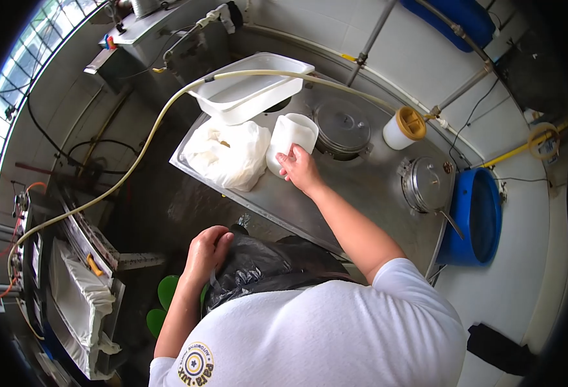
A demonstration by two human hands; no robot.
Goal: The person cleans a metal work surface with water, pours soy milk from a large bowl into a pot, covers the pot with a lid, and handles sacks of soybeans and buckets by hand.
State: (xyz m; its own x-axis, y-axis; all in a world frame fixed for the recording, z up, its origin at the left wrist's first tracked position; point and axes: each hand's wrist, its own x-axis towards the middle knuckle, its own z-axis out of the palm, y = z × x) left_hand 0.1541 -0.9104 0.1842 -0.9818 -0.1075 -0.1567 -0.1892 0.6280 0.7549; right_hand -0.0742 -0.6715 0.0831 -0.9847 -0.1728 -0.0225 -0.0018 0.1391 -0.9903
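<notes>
My right hand (301,169) reaches over the metal table and grips the near side of a white plastic jug (297,133). Part of the jug is behind my fingers. Left of the jug, close beside it, lies a bunched white plastic bag (223,155); its contents do not show. Behind both sits a white rectangular tub (252,97), lying across the table's back edge. My left hand (206,253) is low in front of my body with its fingers curled, beside a black plastic apron (252,264). Whatever those fingers may hold is hidden.
The metal table (361,193) carries a round lidded hatch (342,126), a smaller clamped lid (426,184) and a white container with a yellow top (405,128). A pale hose (148,145) arcs over the tub. A blue barrel (474,219) stands right; a cloth-lined frame (81,297) stands left.
</notes>
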